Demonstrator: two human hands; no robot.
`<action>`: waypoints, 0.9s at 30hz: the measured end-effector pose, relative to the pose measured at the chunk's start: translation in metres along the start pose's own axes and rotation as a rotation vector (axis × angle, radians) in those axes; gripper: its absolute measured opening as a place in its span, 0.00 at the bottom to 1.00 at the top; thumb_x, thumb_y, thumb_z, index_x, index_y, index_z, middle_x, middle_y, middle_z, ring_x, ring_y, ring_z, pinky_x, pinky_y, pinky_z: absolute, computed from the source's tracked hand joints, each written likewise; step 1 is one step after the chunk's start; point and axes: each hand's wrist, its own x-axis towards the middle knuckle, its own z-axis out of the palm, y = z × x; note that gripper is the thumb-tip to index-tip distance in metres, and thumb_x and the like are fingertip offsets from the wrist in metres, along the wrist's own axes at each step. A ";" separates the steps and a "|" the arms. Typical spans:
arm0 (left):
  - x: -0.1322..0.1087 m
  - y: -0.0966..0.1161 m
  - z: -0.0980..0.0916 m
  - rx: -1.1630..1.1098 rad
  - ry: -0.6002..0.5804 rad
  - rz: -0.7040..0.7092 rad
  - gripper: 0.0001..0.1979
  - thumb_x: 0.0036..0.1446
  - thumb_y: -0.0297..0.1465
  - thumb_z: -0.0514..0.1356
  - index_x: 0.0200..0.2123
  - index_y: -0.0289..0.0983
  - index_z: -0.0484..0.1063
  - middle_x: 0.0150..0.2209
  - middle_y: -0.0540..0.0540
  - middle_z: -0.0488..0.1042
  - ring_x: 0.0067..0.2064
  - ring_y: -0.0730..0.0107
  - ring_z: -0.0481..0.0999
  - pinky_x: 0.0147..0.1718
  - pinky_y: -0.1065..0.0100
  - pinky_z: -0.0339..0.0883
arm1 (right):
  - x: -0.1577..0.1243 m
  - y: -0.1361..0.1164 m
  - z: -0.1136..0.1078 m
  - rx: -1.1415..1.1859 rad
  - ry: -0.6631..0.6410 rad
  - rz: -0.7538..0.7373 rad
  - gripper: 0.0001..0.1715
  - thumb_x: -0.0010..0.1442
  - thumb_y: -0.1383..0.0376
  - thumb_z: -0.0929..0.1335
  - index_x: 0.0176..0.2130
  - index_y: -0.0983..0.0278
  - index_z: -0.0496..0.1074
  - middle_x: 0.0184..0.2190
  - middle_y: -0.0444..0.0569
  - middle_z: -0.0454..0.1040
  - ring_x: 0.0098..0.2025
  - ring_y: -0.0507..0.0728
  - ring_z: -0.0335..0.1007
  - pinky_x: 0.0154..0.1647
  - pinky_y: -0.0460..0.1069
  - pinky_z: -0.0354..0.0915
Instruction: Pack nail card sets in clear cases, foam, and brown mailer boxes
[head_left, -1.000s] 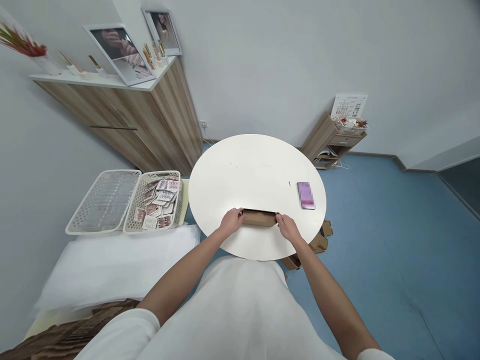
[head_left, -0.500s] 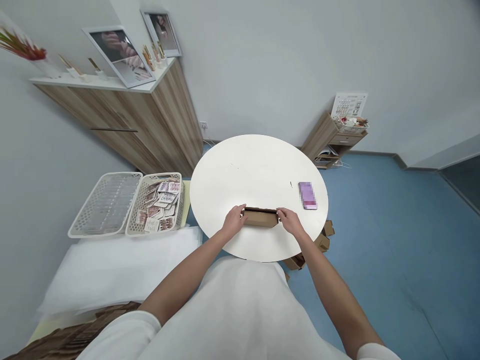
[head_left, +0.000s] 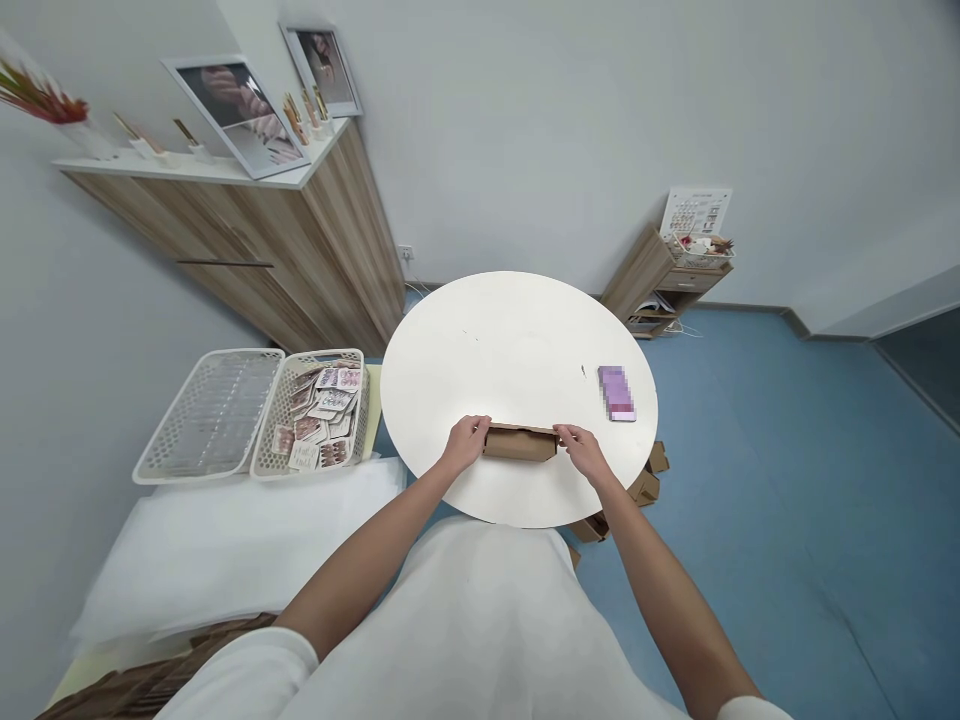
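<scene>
A small brown cardboard box [head_left: 520, 446] rests near the front edge of the round white table [head_left: 510, 340]. My left hand [head_left: 468, 440] grips its left end, fingertips at the upper corner. At the opposite end my right hand [head_left: 581, 447] pinches the other upper corner. Between them a narrow cardboard flap runs along the far upper edge, with a dark gap beneath it. What is inside the box cannot be seen.
Right of the box lies a purple phone [head_left: 616, 393], near a tiny dark item [head_left: 583, 371]. Folded cardboard boxes [head_left: 646, 487] sit below the table's right side. Left stand a basket of printed cards [head_left: 328, 415] and a basket of clear plastic pieces [head_left: 217, 410], beside white sheets [head_left: 247, 540].
The box's far flap has come over toward me and now partly covers the opening. Both hands have shifted slightly with it, still at the two ends.
</scene>
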 end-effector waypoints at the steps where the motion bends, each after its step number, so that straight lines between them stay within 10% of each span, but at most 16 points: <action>1: 0.001 -0.001 0.000 -0.040 -0.001 -0.042 0.19 0.57 0.42 0.46 0.37 0.39 0.72 0.40 0.46 0.73 0.42 0.65 0.70 0.41 0.65 0.63 | 0.000 0.001 0.001 0.040 0.000 0.021 0.24 0.54 0.50 0.59 0.43 0.61 0.71 0.43 0.49 0.72 0.40 0.57 0.68 0.41 0.53 0.64; 14: -0.007 -0.040 0.014 -0.229 -0.161 -0.101 0.23 0.55 0.42 0.51 0.51 0.38 0.63 0.43 0.44 0.70 0.40 0.68 0.71 0.39 0.67 0.65 | -0.019 0.012 0.017 0.130 -0.048 0.147 0.28 0.54 0.51 0.60 0.50 0.60 0.63 0.47 0.51 0.68 0.36 0.55 0.71 0.34 0.50 0.65; 27: -0.018 -0.025 0.026 -0.209 -0.087 -0.094 0.20 0.55 0.36 0.51 0.51 0.37 0.62 0.46 0.43 0.68 0.39 0.70 0.71 0.39 0.67 0.66 | -0.025 0.028 0.017 0.101 0.024 0.085 0.28 0.55 0.54 0.60 0.54 0.61 0.61 0.51 0.52 0.66 0.44 0.57 0.69 0.46 0.54 0.63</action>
